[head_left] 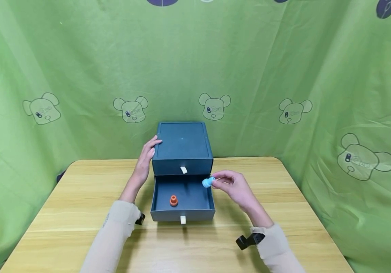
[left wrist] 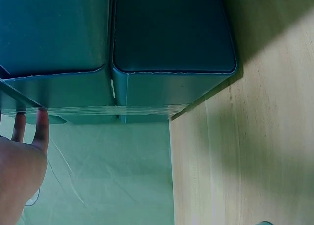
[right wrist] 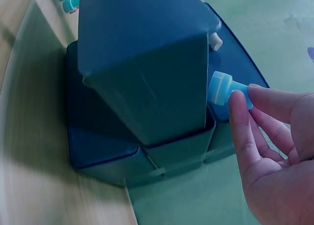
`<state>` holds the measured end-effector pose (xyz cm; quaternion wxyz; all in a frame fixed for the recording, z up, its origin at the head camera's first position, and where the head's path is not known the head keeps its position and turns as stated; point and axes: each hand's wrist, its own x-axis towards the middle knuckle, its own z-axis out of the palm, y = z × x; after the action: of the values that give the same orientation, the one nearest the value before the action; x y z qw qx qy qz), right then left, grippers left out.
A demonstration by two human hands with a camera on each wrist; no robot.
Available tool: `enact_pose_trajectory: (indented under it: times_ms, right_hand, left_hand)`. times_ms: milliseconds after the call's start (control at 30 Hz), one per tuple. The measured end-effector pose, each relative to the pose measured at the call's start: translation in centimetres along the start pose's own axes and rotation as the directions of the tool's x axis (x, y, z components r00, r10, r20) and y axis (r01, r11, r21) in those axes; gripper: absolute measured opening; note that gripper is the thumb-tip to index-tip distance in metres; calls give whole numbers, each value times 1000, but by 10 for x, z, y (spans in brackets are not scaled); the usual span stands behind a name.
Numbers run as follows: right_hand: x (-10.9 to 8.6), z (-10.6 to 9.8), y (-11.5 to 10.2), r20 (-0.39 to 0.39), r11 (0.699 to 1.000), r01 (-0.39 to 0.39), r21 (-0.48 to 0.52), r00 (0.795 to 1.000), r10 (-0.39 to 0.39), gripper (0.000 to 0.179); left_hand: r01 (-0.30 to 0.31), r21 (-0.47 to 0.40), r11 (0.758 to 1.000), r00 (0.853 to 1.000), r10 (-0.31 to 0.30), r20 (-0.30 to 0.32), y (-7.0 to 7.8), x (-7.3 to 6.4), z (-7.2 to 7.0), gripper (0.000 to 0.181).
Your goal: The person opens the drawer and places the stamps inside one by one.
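Green cloth (head_left: 178, 68) printed with outlined bear heads hangs behind and on both sides of the drawer unit (head_left: 183, 142), which stands at the far part of a pale wooden table (head_left: 89, 204). Low on the unit, a lower drawer (head_left: 183, 215) is pulled out toward the person, its raised walls fencing in a small orange piece (head_left: 173, 201) that stands on its floor, left of the unit's middle. Directly above, the upper drawer (head_left: 168, 167) sits closed, and each front carries a white pull (head_left: 183, 170).

At the unit's upper left edge rests the left hand (head_left: 145, 157), fingers extended, holding nothing. Right of the unit, the right hand (head_left: 231, 185) pinches a light blue piece (head_left: 207, 182) between thumb and fingertips, near the right wall of the open drawer; whether the piece touches that wall I cannot tell. Black wrist devices (head_left: 250, 240) poke out beside the sleeves (head_left: 274, 242), nearer the person than the unit.

From the left wrist, only part of the hand shows, cut off at the picture's edge, and the unit's side hides what lies inside. From the right wrist, the jutting drawer blocks its own contents, and turquoise-and-pink objects (right wrist: 70, 0) beyond it are cropped and hard to identify.
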<state>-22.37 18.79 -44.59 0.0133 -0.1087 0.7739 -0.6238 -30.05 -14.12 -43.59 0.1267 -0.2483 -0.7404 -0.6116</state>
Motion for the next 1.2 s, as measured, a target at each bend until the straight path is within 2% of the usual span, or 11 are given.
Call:
enact_pose_trajectory:
  times_ms: [600,1200]
  right_hand:
    - [13,38,-8,119,996,27,-86,993,-17,21]
    - [20,58,-10,114,961,70,-266,993,-41,15]
  left_hand:
    - [-4,-6,1000,1000,4,-5,-1,-1,0,44]
    - [10,8,1000,1000,-10,-2,-1,0,-1,44]
